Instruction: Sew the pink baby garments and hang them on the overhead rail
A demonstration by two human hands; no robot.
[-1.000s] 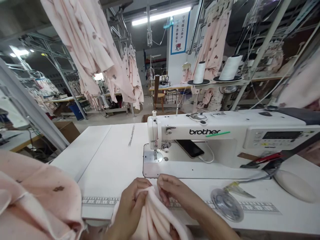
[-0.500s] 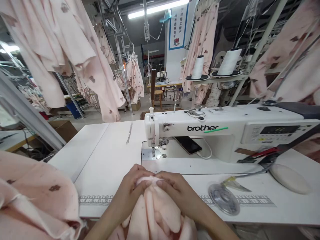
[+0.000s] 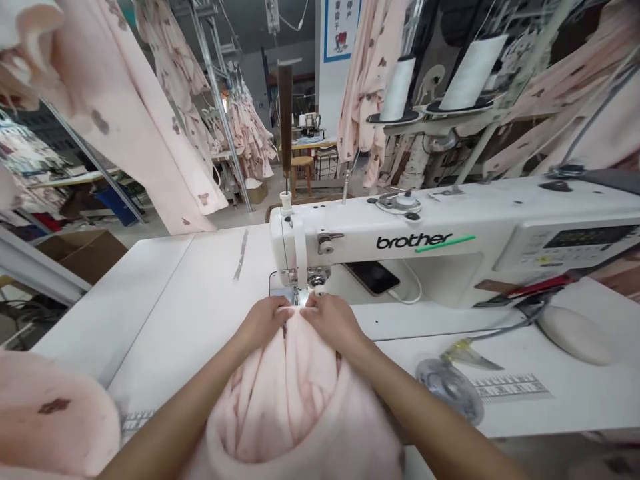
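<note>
A pale pink garment (image 3: pixel 300 393) with small brown prints hangs in folds from both hands toward the table's front edge. My left hand (image 3: pixel 267 320) pinches its upper edge on the left, and my right hand (image 3: pixel 334 320) pinches the same edge on the right. Between the two hands the stretched edge lies at the needle and presser foot (image 3: pixel 296 295) of a white sewing machine (image 3: pixel 350 233). Whether the edge is under the foot is hard to make out. Part of the needle plate is hidden by the hands.
A phone (image 3: pixel 373 277) with a white cable lies under the machine arm. To the right are thread snips (image 3: pixel 473 353), a clear plastic spool (image 3: pixel 450 390) and an oval pad (image 3: pixel 575 335). More pink fabric (image 3: pixel 55 413) lies at the left. Thread cones (image 3: pixel 397 90) and hanging garments stand behind.
Both hands have moved forward from the table's front to the needle, carrying the garment's edge with them. The garment is now stretched out below the hands. The view has tilted down and closer.
</note>
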